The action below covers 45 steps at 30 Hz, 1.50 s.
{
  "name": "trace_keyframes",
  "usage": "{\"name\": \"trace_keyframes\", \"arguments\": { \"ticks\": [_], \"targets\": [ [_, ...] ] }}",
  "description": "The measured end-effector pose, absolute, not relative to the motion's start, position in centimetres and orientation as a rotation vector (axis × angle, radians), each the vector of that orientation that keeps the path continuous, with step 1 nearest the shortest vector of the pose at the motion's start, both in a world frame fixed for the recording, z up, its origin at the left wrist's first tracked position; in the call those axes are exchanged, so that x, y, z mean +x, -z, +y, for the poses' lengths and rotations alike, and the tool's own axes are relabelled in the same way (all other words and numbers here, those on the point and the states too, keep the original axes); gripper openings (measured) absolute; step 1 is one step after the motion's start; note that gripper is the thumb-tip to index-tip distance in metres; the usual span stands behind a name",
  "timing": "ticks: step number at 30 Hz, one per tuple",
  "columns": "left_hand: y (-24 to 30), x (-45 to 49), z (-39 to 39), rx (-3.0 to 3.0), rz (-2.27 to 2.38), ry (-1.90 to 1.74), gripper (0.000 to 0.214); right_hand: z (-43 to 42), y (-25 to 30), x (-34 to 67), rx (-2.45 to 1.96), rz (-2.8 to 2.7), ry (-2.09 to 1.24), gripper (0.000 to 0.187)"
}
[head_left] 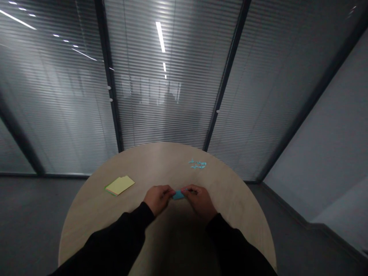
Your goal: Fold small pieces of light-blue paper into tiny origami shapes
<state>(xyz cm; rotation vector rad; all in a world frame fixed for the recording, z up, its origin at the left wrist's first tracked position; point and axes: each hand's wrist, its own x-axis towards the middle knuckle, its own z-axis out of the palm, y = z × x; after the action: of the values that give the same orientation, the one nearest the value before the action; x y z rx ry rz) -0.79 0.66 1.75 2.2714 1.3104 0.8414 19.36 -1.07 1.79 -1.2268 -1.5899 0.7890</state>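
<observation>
Between my two hands is a small piece of blue paper [178, 195], held just above or on the table; I cannot tell whether it touches the surface. My left hand [159, 198] pinches its left end between thumb and fingers. At the right end, my right hand [199, 200] grips it in the same way, its fingertips covering that edge. Beyond my right hand lie several small blue paper pieces [197, 164], too small to make out in detail. A stack of yellow paper sheets [120, 185] with a green edge showing rests to the left of my left hand.
The round wooden table [94, 207] has a curved edge all round. Behind it stands a glass partition with blinds [166, 122] and dark frames [220, 88]. A plain wall [330, 161] rises at the right, with grey floor [31, 222] on both sides.
</observation>
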Motion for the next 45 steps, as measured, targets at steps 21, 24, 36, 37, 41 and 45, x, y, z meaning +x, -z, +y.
{"name": "trace_keyframes", "arguments": {
  "ticks": [21, 24, 36, 37, 41, 45],
  "targets": [
    [-0.8, -1.2, 0.6, 2.41, 1.079, -1.111, 0.052, 0.1, 0.4, 20.0, -1.13, -1.317, -1.106, 0.041],
    [-0.9, -1.1, 0.4, 2.562, 1.062, -1.012, 0.05, -0.1, 0.4, 19.5, -1.134, -1.375, -1.143, 0.039],
    [-1.3, -1.0, 0.0, 2.426, 1.103, -0.949, 0.033, -1.2, -1.0, 18.7, -1.242, -1.478, -0.993, 0.04],
    [-1.3, -0.9, -0.1, 2.382, 1.108, -0.952, 0.032, -1.2, -0.9, 18.7, -1.245, -1.495, -0.969, 0.04],
    [-1.3, -0.3, -0.4, 2.173, 1.166, -0.973, 0.03, -1.1, -0.8, 18.6, -1.228, -1.502, -0.957, 0.04],
    [-0.9, -0.2, -0.2, 1.956, 1.154, -0.99, 0.029, -1.2, -1.1, 18.6, -1.212, -1.463, -1.028, 0.04]
  ]
}}
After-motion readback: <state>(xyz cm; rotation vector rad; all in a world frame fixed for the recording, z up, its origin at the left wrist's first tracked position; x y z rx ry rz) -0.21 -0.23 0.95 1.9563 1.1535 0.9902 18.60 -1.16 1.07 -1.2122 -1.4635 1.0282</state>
